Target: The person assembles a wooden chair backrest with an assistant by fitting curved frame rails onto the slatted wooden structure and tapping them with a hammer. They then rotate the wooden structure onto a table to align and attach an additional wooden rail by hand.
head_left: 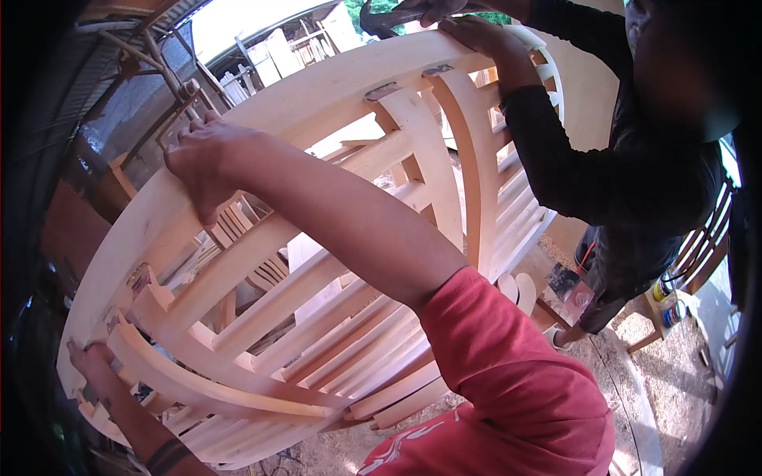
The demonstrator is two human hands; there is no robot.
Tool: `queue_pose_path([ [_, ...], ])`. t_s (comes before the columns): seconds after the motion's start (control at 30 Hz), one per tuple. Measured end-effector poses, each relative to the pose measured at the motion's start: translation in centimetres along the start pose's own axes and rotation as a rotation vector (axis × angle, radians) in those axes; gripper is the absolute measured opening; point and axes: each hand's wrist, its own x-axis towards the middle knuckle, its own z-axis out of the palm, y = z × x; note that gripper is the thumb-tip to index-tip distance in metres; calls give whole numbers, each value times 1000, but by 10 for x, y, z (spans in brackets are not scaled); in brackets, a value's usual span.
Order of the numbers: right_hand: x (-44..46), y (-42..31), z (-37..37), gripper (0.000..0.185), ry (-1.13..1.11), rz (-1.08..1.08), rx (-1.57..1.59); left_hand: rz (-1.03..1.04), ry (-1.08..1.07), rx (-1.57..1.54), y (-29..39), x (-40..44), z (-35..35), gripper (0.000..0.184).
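Note:
A large curved frame of pale wood, with long slats and bowed crosspieces, stands tilted before me. My right hand is closed over its thick upper rail, thumb on the near side and fingers over the far edge. Lower down at the far left, my left hand grips the frame's outer rail near the end of a bowed crosspiece. Part of its fingers is hidden behind the wood. Across the top right, a co-worker's hand rests on the same rail. The co-worker's other hand holds a hammer above it.
The co-worker in dark sleeves stands close on the right. Paint cans sit on a small wooden stand. Wood shavings cover the floor. Behind the frame are more slatted wooden pieces and a pole structure.

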Motion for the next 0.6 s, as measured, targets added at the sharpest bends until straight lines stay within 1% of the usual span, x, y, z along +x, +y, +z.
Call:
queue_pose_path([
  [0.1, 0, 0, 0, 67, -7, -7, 6, -60, 38, -52, 3, -17, 6, 52],
  [0.2, 1, 0, 1, 67, 12, -1, 4, -95, 0, -28, 3, -12, 2, 55],
  [0.37, 2, 0, 8, 70, 65, 11, -31, 33, -48, 113, 4, 45, -13, 56],
  [0.43, 3, 1, 9, 72, 68, 9, -24, 56, -38, 111, 4, 33, -12, 56],
  [0.47, 3, 1, 9, 73, 71, 9, -23, 56, -4, 95, 4, -3, -3, 56],
  [0.53, 2, 1, 8, 74, 52, 7, -5, 57, 6, 66, 2, -28, 3, 59],
  [0.6, 2, 1, 5, 74, 48, 14, -6, 64, -41, 35, 1, -31, 4, 66],
])
